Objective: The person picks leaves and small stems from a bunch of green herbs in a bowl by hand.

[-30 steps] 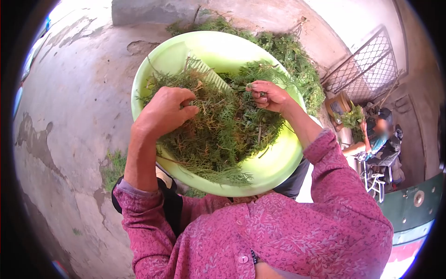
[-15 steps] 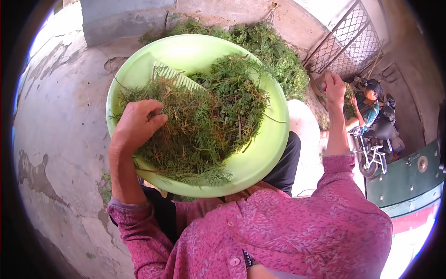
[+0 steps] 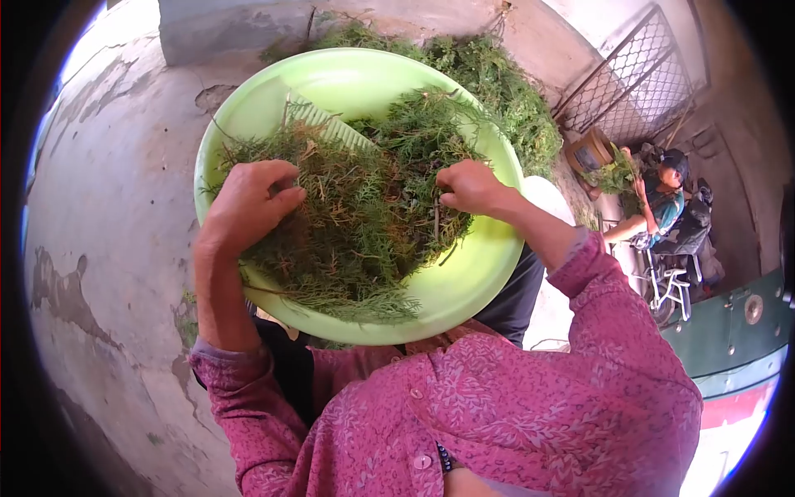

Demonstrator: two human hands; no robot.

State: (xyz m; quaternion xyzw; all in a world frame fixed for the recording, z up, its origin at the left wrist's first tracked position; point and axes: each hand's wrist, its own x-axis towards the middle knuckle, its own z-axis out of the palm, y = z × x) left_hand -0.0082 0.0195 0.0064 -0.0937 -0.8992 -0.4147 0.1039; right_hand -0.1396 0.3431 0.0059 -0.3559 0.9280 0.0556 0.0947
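A wide light-green basin [image 3: 464, 286] rests on my lap, heaped with feathery green sprigs [image 3: 356, 224], some of them brownish. My left hand [image 3: 255, 203] is over the left part of the heap, its thumb and fingers curled close together; whatever they pinch is too small to make out. At the heap's right side, my right hand [image 3: 470, 189] is closed with its fingertips against the sprigs, and what is between them is hidden. The ribbed part of the basin [image 3: 331, 124] shows behind the heap.
More green branches [image 3: 505, 91] lie on the ground beyond the basin by a low wall [image 3: 240, 29]. At the right, a seated person [image 3: 662, 195] holds leafy branches near a brown bucket [image 3: 590, 152]. A metal grille [image 3: 633, 79] leans behind them.
My right hand has come from outside the basin, at the upper right, down and left onto the sprigs. My left hand has barely moved. The view has shifted slightly.
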